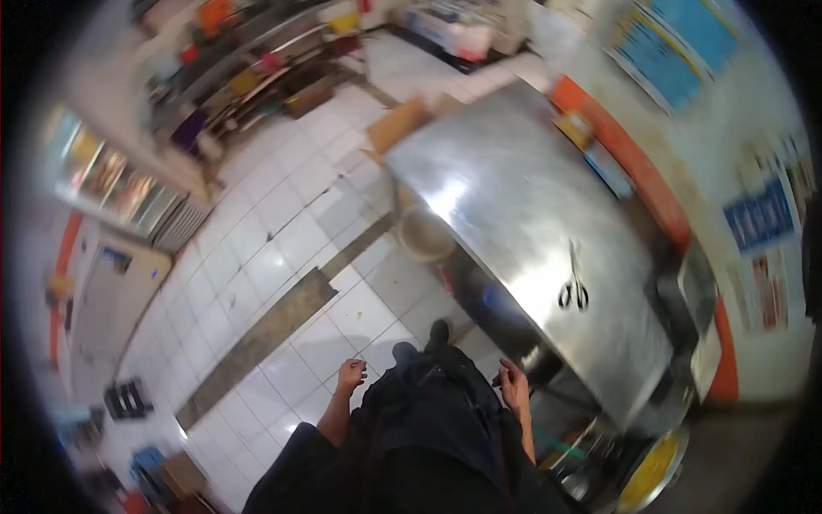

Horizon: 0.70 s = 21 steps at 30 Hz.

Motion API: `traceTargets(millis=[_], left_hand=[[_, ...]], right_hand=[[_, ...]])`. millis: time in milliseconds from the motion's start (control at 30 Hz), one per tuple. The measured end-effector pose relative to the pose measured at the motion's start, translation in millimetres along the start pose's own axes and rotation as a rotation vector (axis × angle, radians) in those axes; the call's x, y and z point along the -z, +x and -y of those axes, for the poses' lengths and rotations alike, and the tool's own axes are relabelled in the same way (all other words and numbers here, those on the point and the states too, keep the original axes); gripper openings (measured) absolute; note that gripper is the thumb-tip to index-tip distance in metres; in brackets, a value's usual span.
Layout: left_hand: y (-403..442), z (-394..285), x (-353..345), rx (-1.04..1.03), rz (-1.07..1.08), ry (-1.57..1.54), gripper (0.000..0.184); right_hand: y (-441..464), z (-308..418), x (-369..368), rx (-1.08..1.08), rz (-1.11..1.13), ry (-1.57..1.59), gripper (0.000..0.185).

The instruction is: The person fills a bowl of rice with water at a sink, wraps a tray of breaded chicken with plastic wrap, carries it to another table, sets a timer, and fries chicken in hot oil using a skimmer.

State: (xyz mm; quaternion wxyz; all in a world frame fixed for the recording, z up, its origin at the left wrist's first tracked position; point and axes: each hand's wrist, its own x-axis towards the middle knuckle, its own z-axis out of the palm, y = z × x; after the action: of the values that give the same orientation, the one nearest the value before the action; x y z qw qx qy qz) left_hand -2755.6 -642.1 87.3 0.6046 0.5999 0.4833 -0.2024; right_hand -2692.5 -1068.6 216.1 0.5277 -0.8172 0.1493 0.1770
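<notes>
My left hand [352, 374] hangs over the tiled floor to the left of my dark clothing, its fingers loosely curled; nothing can be made out in it. On the other side, my right hand [511, 379] hangs beside the near edge of a steel table [522, 197], fingers partly spread and holding nothing. A pair of scissors with black handles [574, 287] lies on the steel tabletop, apart from both hands.
A round bucket [425, 236] stands by the table's left edge, near a cardboard box [398, 124]. A bowl of yellow food [652, 471] is at the lower right. A glass-fronted display fridge [111, 180] stands at the left. A dark strip [257, 355] crosses the floor.
</notes>
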Motion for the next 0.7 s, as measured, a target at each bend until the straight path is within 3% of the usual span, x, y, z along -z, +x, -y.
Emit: traceTargets(millis=[233, 333, 600, 700], left_hand=[[-15, -8, 3, -0.016, -0.142, -0.051, 0.032], [-28, -23, 7, 0.028, -0.252, 0.094, 0.035], [25, -27, 13, 0.141, -0.422, -0.008, 0.043], [72, -72, 62, 0.273, -0.406, -0.15, 0.041]], right_hand=[[136, 154, -25, 0.238, 0.33, -0.036, 0.039], [191, 223, -63, 0.337, 0.467, -0.09, 0.037], [304, 375, -224, 0.485, 0.809, -0.168, 0.034], [344, 421, -309, 0.54, 0.885, -0.285, 0.034]])
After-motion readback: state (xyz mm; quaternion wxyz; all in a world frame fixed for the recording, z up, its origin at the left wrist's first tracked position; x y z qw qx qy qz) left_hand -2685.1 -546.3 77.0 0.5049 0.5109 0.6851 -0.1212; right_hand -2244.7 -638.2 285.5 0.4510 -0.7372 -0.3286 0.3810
